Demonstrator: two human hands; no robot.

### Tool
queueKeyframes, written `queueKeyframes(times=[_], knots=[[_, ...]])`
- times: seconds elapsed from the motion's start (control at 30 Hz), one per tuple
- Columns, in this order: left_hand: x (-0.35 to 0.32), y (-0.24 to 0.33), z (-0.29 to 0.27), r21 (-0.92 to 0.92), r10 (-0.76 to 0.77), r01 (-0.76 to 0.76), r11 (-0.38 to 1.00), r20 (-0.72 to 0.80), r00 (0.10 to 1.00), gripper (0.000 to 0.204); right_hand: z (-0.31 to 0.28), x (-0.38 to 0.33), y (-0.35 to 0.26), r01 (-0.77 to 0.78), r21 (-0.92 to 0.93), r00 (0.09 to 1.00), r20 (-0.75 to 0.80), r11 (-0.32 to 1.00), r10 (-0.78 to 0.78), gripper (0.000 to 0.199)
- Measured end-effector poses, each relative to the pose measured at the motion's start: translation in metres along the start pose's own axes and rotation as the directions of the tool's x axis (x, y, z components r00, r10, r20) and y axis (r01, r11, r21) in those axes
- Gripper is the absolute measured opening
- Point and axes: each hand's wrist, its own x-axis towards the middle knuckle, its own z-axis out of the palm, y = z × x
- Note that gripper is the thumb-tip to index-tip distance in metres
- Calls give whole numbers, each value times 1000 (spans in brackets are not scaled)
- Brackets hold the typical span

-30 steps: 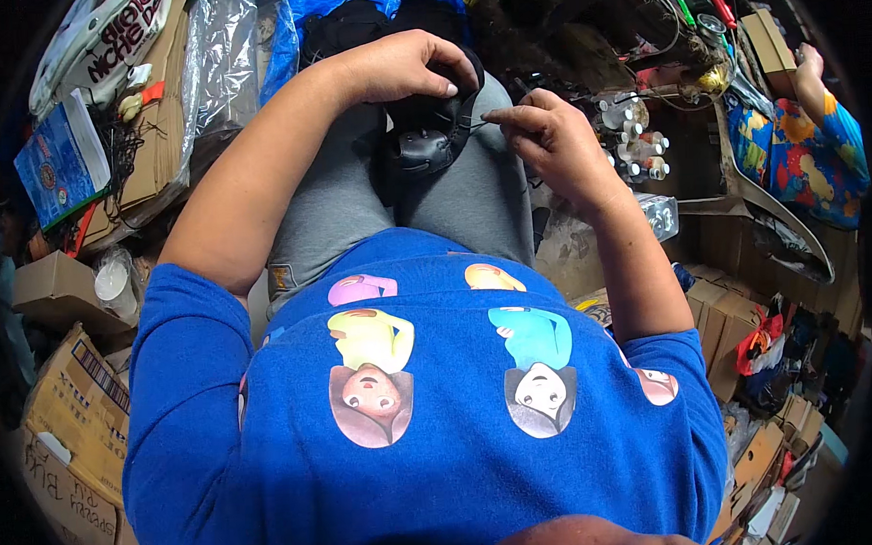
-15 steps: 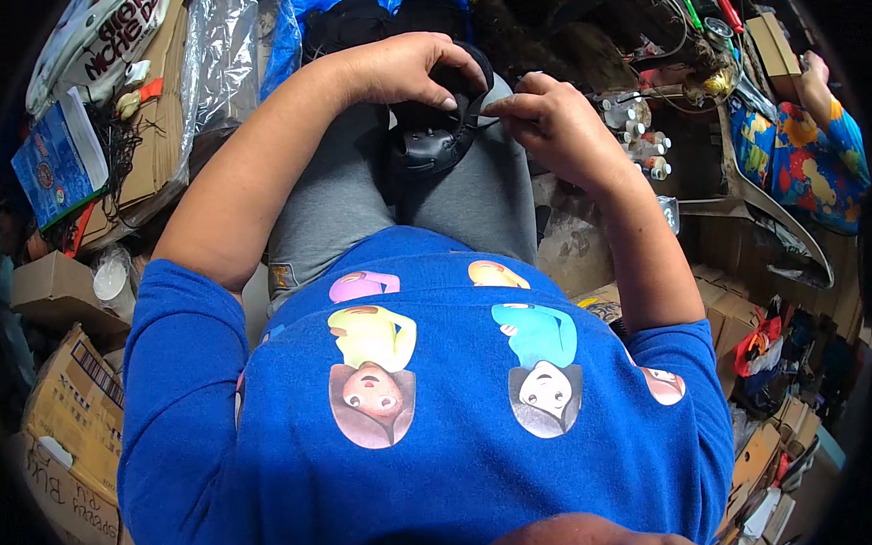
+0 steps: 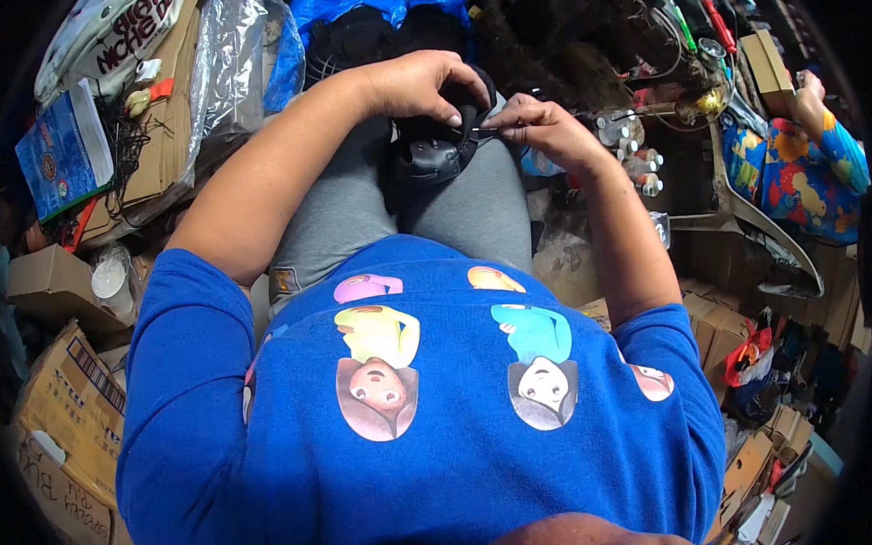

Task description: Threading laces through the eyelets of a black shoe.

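A black piece of work, dark fabric or leather with a rounded edge, rests on my grey-trousered knees. My left hand grips its upper edge, fingers curled over it. My right hand is pinched on a thin needle whose tip meets the black piece just under my left fingers. A fine thread runs from the needle; its path is hard to follow. My blue printed shirt fills the lower half of the view.
Cardboard boxes stack at the left, with a blue booklet and clear plastic sheeting above them. Small white bottles and tools lie at the upper right. Another person in a bright patterned sleeve sits at the right.
My right hand has moved left toward my left hand, bringing the needle to the edge of the black piece. My left hand keeps its grip.
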Motion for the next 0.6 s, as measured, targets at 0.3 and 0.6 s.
queueKeyframes(times=[0.3, 0.6], knots=[[-28, 1, 11, 243, 102, 9, 970, -439, 893, 43, 39, -25, -36, 69, -426, 926, -309, 902, -217, 31], [-86, 17, 44, 436, 137, 123, 891, -518, 844, 17, 86, -39, -42, 3, -670, 846, -395, 742, -360, 38]])
